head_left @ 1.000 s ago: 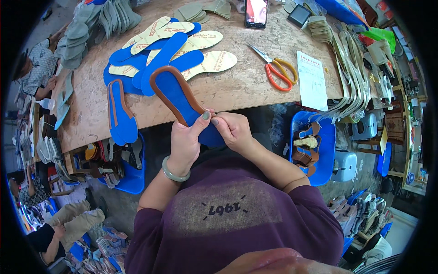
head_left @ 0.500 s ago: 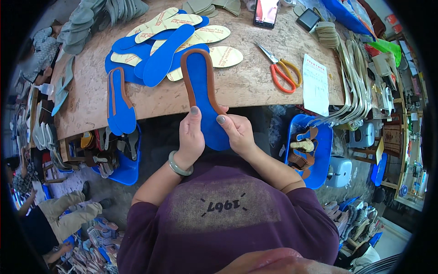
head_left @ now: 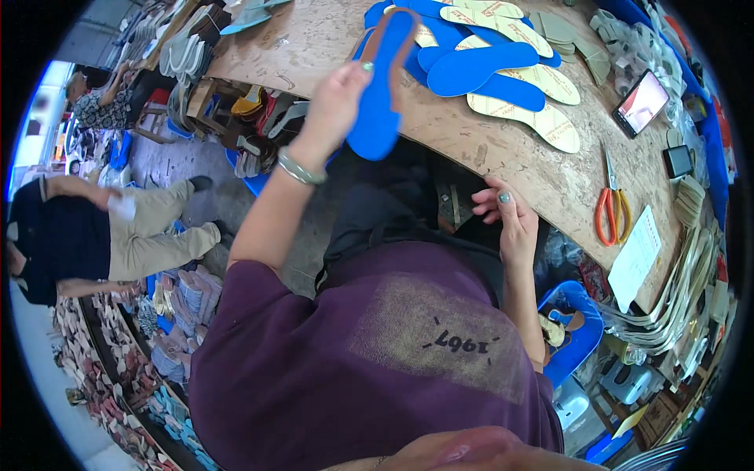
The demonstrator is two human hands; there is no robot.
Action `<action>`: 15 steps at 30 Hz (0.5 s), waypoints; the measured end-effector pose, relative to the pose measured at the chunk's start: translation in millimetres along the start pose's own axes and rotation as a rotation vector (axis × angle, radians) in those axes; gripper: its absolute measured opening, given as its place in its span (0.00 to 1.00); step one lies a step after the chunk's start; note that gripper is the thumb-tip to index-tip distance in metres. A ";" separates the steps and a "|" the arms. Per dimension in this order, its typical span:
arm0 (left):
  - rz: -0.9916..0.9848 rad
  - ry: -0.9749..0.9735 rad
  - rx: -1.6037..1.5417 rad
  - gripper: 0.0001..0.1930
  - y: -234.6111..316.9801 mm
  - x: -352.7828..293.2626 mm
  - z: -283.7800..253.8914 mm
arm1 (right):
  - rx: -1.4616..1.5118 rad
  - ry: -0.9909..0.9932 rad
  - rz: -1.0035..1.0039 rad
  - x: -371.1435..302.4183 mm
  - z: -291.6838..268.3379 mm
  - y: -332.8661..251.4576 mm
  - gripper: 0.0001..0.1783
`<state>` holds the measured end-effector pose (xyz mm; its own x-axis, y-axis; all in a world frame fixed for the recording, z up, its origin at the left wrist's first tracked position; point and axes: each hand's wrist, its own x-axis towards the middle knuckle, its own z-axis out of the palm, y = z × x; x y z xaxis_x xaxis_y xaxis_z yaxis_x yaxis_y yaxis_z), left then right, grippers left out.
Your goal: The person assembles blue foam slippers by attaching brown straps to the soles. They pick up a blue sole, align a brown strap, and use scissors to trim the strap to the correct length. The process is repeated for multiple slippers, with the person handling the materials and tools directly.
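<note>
My left hand point(head_left: 335, 107) is closed around the side of a blue insole point(head_left: 375, 132) with brown edging, raised over the table's front edge. Motion blurs the insole's narrow end a little. Behind it, other blue and brown parts are partly hidden. My right hand point(head_left: 514, 224) holds nothing; its fingers are loosely curled and apart beside the front edge of the wooden table point(head_left: 440, 129). A pile of insoles point(head_left: 483, 67), some blue and some cream with printing, lies further back.
Orange-handled scissors point(head_left: 611, 208), a paper sheet point(head_left: 635, 259), a phone point(head_left: 641, 104) and a black box point(head_left: 678, 162) lie on the right. A blue bin point(head_left: 577, 353) stands below the table. Another person point(head_left: 94, 228) is at the left, with shoe parts point(head_left: 184, 306) heaped nearby.
My right hand has let go of the edged insole and moved right. My left hand has carried it left and up. The view has turned, so the table appears shifted right.
</note>
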<state>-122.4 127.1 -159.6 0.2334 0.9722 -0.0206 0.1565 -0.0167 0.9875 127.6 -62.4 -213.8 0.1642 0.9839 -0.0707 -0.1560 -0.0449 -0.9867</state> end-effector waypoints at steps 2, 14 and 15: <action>0.134 0.138 0.487 0.25 -13.2 28.0 -25.6 | -0.004 0.000 0.000 -2.5 -2.2 1.7 0.19; 0.369 0.116 0.989 0.35 -38.5 82.3 -10.6 | -0.033 0.064 0.077 -19.8 -13.5 0.2 0.15; 0.439 0.079 0.994 0.33 -35.8 84.4 -18.5 | -0.032 0.073 0.091 -20.0 -13.7 1.9 0.14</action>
<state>-126.1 214.1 -193.8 0.4016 0.8468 0.3487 0.7888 -0.5133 0.3381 137.3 -84.6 -216.3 0.2217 0.9603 -0.1693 -0.1425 -0.1399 -0.9799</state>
